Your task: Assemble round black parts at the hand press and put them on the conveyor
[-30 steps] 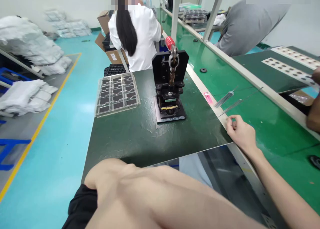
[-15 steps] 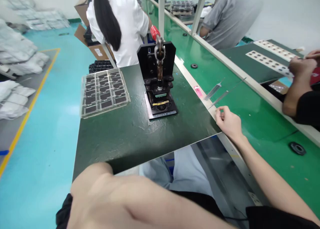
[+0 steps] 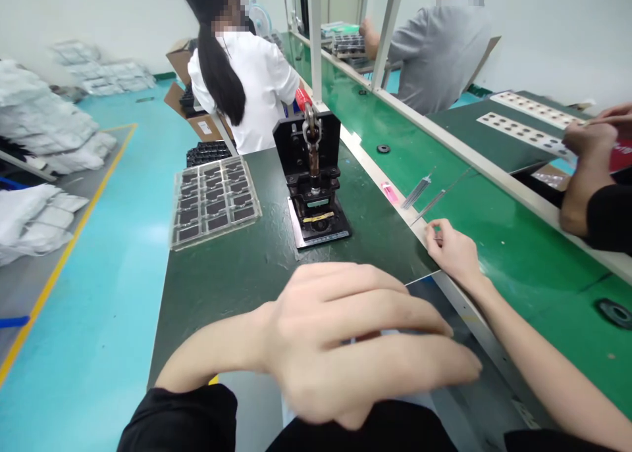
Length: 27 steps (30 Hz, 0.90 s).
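Observation:
My left hand (image 3: pixel 345 340) hangs blurred over the near edge of a dark green board (image 3: pixel 237 307), its fingers spread and nothing visible in them. My right hand (image 3: pixel 451 251) rests at the board's right edge, fingertips pinched on a small grey sliver (image 3: pixel 437 239) too small to identify. Farther along the board stands a black hand press (image 3: pixel 313 182) with a chain link and a red handle. To its left lies a transparent tray (image 3: pixel 214 202) of dark square parts.
A pink item (image 3: pixel 389 192) and thin metal strips (image 3: pixel 417 192) lie on the green bench (image 3: pixel 518 261) to my right. Across it, a co-worker's hands (image 3: pixel 590 143) touch a white perforated sheet (image 3: pixel 526 133). Another person in white (image 3: pixel 247 90) stands beyond the press.
My left hand has risen from the bottom of the view and now spreads over the board's near edge. My right hand stays at the board's edge. The view has tilted and shifted slightly.

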{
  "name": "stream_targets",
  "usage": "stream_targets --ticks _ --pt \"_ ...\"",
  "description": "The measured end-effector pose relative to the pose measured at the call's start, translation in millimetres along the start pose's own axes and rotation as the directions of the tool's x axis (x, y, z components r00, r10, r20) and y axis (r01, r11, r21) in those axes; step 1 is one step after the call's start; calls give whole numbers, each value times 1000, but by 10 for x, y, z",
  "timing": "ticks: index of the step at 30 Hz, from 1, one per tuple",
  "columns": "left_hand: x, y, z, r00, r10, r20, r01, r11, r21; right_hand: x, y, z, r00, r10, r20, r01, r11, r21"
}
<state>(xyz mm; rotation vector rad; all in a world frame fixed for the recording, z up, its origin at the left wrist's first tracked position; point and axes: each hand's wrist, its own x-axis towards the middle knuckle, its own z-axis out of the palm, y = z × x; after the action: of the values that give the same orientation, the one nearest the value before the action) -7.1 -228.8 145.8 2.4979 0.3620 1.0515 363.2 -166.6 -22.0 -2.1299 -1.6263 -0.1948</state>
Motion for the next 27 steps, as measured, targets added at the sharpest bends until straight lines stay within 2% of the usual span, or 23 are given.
stream_targets --ticks 2,4,6,9,11,13,14,15,16,18,20,22,24,25,27 --pt "312 -184 114 994 93 -50 -97 991 -90 8 -3 -4 1000 -10 1 10 1000 5" --pt "440 -226 210 991 96 -95 -110 981 -162 15 -13 -10 1000 -19 3 19 1000 9" --pt "416 -172 252 992 24 -124 -47 981 -186 21 -33 -15 1000 -21 11 21 1000 5" --pt "303 -136 215 991 -57 -118 37 986 -162 28 -68 -14 999 -13 32 13 1000 -4" --pt "281 -220 197 998 -60 -31 55 990 -127 33 -83 -7 999 -6 44 6 1000 -2" --pt "294 -363 265 994 37 99 -26 994 -108 37 -89 0 999 5 54 -5 1000 5" --pt "295 -440 343 976 130 174 -111 987 -117 38 -91 1 998 10 60 -11 1000 9" --pt "282 -514 450 959 220 180 -198 971 -135 40 -92 -1 998 15 66 -16 1000 12" --pt "254 -582 580 949 263 176 -240 960 -143 40 -94 -5 997 18 71 -19 1000 14" --pt "152 -692 872 925 183 332 -151 981 -119 36 -101 -22 997 20 77 -21 1000 14" --pt "11 -780 1147 838 161 522 -138 987 -83 22 -106 -46 997 24 80 -25 1000 12" --pt "-142 -860 1360 725 219 653 -222 972 -79 6 -103 -67 996 39 84 -41 999 22" --pt "-291 -938 1508 594 252 764 -326 944 -57 21 -81 -71 993 67 95 -73 996 57" --pt "-361 -973 1564 536 224 814 -360 933 -19 56 -62 -63 991 83 106 -93 992 87" --pt "-480 -1029 1651 469 112 876 -386 918 89 210 -14 -26 986 103 129 -122 982 146"
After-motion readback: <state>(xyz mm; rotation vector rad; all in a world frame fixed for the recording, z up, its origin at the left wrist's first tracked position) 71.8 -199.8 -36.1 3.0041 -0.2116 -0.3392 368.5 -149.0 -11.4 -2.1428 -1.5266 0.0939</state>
